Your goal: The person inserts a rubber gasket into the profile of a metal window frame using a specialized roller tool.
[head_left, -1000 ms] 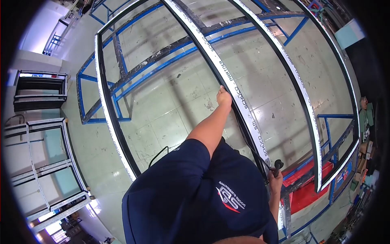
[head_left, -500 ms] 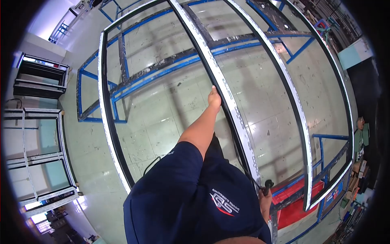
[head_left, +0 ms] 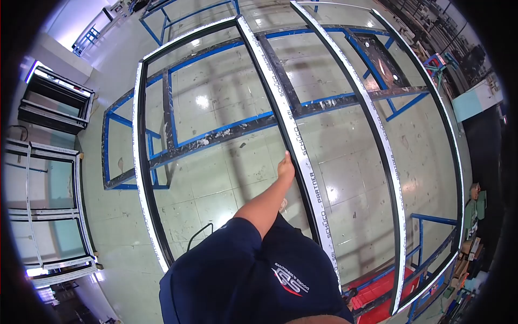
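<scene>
The white-faced frame (head_left: 136, 140) is laid across the blue worktop (head_left: 226, 132), apparently for raised support, its middle bar (head_left: 308, 181) running from twelve to five o'clock. The bar's dark edge is gripped by the left hand (head_left: 286, 169), seemingly for steadying; the right hand's grip cannot be told, the hand not being discernible.
</scene>
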Motion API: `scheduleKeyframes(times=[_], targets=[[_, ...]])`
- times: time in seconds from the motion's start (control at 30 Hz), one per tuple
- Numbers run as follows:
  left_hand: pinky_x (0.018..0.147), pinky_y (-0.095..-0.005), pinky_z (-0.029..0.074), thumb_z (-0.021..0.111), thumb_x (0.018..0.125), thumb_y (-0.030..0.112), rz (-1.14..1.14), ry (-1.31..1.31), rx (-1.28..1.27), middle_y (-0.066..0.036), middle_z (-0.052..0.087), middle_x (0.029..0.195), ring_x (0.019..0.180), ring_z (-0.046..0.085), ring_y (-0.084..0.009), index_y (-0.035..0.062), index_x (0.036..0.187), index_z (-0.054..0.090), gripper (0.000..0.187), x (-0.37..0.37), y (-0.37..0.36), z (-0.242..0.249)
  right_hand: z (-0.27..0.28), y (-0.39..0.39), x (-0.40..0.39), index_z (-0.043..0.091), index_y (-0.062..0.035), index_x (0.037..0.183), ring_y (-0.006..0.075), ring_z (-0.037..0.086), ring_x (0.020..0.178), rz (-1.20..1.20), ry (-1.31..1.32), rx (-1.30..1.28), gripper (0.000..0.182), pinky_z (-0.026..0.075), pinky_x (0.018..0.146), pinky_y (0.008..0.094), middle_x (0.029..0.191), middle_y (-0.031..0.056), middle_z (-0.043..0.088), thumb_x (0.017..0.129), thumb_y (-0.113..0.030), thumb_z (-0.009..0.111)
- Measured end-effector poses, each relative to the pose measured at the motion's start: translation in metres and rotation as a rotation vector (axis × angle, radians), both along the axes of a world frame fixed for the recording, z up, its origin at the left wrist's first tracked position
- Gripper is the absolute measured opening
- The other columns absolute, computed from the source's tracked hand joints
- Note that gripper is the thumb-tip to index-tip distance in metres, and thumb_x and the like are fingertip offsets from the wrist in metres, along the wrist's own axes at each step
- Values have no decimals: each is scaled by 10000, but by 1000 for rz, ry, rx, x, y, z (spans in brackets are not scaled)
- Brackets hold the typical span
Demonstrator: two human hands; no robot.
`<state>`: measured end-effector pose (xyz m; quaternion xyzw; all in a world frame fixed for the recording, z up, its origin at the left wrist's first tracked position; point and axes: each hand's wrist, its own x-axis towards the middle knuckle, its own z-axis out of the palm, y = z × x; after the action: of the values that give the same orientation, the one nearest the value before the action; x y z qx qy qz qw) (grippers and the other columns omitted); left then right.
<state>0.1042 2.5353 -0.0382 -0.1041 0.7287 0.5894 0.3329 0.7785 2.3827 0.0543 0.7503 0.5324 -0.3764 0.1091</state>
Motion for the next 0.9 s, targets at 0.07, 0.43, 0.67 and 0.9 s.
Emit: scheduleKeyframes(times=[0.07, 0.43, 0.67, 0.9], targets=[[912, -409, 480, 347, 1016, 583, -74, 57, -1, -262, 680, 1066, 998, 651, -373, -33, 1153, 675, 712, -21, 3, 12, -48, -8, 49, 632, -69, 1237, 235, 662, 879, 43, 32, 29, 428, 511, 779, 400, 1007, 100, 713, 885, -299, 711], [895, -474, 476, 256, 994, 657, -291, 109, -202, -277, 676, 1075, 1048, 640, -398, -30, 1099, 682, 815, -31, 1, -22, 7, 7, -40, 532, -100, 759, 123, 486, 461, 235, 302, 621, 196, 364, 443, 314, 514, -3, 469, 941, -166, 558], [724, -381, 540, 347, 1070, 413, -321, -306, 158, -96, 665, 1020, 816, 662, -231, 56, 1190, 580, 442, 100, -65, 12, 1, -8, -10, 617, -63, 979, 56, 478, 561, -348, 487, 104, 69, 373, 515, 227, 687, -43, 522, 910, -62, 619], [732, -376, 533, 358, 1059, 363, -251, -323, 201, -94, 617, 1043, 848, 622, -219, 76, 1180, 528, 355, 176, -90, -65, 1, -6, -15, 636, -58, 916, 51, 470, 577, -65, 272, 254, 107, 364, 526, 231, 671, -41, 528, 879, -156, 659]])
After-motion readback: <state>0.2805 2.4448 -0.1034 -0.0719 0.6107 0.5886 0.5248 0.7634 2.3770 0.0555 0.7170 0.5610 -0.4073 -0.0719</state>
